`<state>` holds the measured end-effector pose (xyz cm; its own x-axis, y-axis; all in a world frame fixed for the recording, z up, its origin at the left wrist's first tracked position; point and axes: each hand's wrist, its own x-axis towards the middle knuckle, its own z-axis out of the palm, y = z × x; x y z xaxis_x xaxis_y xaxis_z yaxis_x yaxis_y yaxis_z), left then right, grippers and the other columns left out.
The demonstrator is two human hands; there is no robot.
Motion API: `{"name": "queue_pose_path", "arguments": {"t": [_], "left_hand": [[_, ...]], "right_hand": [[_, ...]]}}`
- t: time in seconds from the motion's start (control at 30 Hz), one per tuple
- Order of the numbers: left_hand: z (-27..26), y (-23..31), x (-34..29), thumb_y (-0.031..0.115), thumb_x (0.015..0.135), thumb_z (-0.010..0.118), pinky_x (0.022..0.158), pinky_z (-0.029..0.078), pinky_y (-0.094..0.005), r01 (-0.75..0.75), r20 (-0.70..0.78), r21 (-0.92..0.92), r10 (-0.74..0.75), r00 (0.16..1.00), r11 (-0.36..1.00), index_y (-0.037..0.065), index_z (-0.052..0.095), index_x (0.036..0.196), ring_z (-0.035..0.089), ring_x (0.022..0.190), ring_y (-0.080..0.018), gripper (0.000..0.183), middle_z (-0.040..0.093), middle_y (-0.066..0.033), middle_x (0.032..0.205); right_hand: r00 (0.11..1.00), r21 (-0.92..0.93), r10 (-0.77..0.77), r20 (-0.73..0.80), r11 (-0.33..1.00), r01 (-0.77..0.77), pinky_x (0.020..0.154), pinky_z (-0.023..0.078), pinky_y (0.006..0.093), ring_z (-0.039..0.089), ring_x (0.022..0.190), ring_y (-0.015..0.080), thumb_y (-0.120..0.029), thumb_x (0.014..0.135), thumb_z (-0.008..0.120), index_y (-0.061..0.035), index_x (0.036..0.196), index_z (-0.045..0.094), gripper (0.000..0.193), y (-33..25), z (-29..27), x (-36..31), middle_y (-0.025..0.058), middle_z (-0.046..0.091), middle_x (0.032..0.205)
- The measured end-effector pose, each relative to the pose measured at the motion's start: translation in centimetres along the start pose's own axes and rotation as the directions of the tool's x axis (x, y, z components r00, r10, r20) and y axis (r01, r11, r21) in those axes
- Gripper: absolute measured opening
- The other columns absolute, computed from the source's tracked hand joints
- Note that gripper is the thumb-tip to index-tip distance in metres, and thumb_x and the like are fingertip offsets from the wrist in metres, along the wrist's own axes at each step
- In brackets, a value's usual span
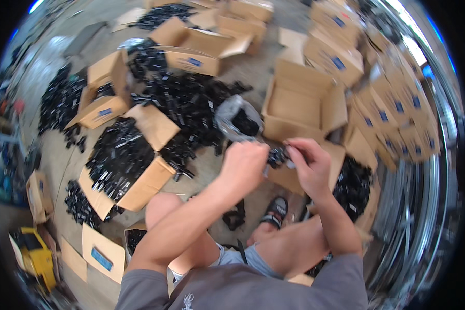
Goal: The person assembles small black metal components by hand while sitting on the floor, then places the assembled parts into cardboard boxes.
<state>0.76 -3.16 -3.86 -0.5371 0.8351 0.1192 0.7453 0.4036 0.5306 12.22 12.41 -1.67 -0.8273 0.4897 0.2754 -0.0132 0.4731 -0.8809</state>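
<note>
Seen from the head camera, a person in a grey shirt [253, 289] and pale shorts [261, 261] sits with knees apart over a concrete floor [59, 155], both bare hands raised at the middle of the view. The left hand [247, 161] is folded into a loose fist at one side of a small dark bundle [277, 157]; the right hand [311, 160] meets it from the other side, its grip pinching the bundle between thumb and fingers. The bundle hangs between the two hands, in front of an open cardboard box [300, 101] — its shiny surface is too blurred to tell piece from wrapping. Just beyond the left hand stands a clear plastic bag [225, 121], open at the top, with black pieces [245, 124] inside. A broad pile of similar parts [188, 103] spreads across the floor behind it, while a box on the left [147, 186] brims with more, flaps out. Closed cartons [392, 106] are stacked at right, beside long metal bars [416, 206] — and a yellow machine [37, 256] stands at lower left. A dark sandal [277, 209] shows on one foot below the right hand.
</note>
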Motion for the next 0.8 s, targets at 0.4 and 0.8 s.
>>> {"name": "queue_pose_path", "arguments": {"t": [0.4,0.8], "left_hand": [[1.5,0.7,1.5,0.006,0.074,0.077,0.08,0.054,-0.0467,-0.073,0.04,-0.034,0.075,0.996,0.997,0.001,0.068,0.096,0.069,0.091,-0.0375,0.024,0.071,-0.018,0.091],[0.9,0.7,1.5,0.007,0.074,0.077,0.08,0.054,-0.0471,-0.053,0.013,-0.067,0.054,0.998,0.996,0.002,0.069,0.094,0.069,0.092,-0.0375,0.022,0.072,-0.0185,0.091]], "right_hand": [[0.856,-0.41,-0.441,0.27,0.752,0.517,0.081,0.049,0.0351,0.067,0.088,0.0203,-0.01,0.083,0.077,-0.0074,0.093,0.075,0.01,2.1,-1.4,0.7,0.0033,0.074,0.086],[0.836,-0.429,-0.443,0.326,0.718,0.548,0.085,0.047,0.0365,0.065,0.097,0.0236,-0.008,0.081,0.077,-0.0061,0.09,0.075,0.009,1.8,-1.0,0.7,0.0041,0.073,0.099]]}}
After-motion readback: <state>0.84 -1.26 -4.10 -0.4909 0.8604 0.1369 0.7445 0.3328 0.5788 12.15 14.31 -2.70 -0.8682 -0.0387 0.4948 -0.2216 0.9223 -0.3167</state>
